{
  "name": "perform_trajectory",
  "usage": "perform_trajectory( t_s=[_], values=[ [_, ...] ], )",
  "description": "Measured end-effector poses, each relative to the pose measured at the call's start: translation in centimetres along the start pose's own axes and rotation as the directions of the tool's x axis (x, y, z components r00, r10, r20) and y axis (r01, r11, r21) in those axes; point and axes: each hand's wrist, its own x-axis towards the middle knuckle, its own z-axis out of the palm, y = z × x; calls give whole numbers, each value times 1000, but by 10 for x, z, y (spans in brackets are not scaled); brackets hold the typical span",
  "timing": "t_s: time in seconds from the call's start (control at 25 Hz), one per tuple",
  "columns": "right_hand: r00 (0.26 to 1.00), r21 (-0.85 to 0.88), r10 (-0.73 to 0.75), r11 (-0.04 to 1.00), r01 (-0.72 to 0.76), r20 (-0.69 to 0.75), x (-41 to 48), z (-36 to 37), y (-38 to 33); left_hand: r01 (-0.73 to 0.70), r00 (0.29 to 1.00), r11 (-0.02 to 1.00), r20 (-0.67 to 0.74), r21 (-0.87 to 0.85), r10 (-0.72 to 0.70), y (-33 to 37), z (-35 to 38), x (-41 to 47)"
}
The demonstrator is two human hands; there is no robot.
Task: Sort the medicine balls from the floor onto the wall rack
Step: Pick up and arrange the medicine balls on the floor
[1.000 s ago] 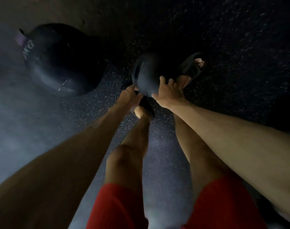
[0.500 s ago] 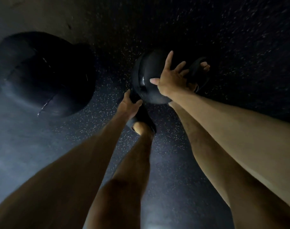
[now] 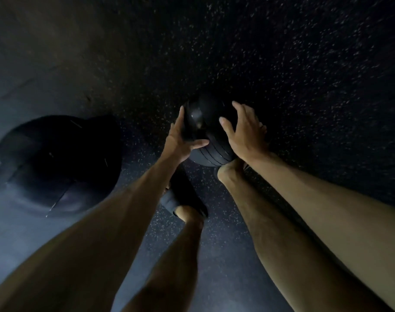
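Black rubber, flecked with pale specks, makes up the floor [image 3: 304,64], and the light is dim. A small ball [image 3: 206,131], dark and glossy with ribbed grooves along its lower side, sits between the person's two hands just past their feet. The left hand [image 3: 180,140] grasps its left side, fingers reaching up the curve and the thumb lying across the lower front. The right hand [image 3: 246,136] grasps the right side, fingers spread and bent over the top and the thumb pointing in across the face. Whether the small ball rests on the floor or is held clear of it cannot be told. A bare heel [image 3: 228,174] shows just below the small ball, touching it in the picture, and the front of that foot is hidden. The other foot wears a dark sandal [image 3: 183,197], nearer the camera and between the forearms. Well to the left, a big ball [image 3: 57,165] lies on the floor, dark, with thin seams and a faint purple mark at its far left edge.
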Motion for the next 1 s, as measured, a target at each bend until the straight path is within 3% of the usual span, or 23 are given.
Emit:
perform_trajectory(
  t_s=[0.16,0.4,0.48,0.6,0.76,0.88,1.0],
  values=[
    [998,-2,-55,998,55,-37,-24,2,31,-42,987,999,-157,7,43,54,25,30],
    [996,81,85,993,-83,-17,22,-21,28,112,966,972,-253,208,-58,156,56,83],
    [994,112,105,988,-107,26,46,-39,32,13,959,964,-276,266,63,159,56,82],
    [985,180,147,970,-161,90,87,-66,43,-262,935,894,-133,363,328,137,48,62],
    [970,371,179,900,-230,167,143,-107,55,-394,902,775,44,494,430,121,48,49],
    [956,451,290,848,-279,47,162,-129,62,-317,929,799,-3,512,370,167,67,75],
    [926,411,294,894,-178,-239,136,-120,64,-279,938,766,-9,579,348,226,90,102]
  ],
)
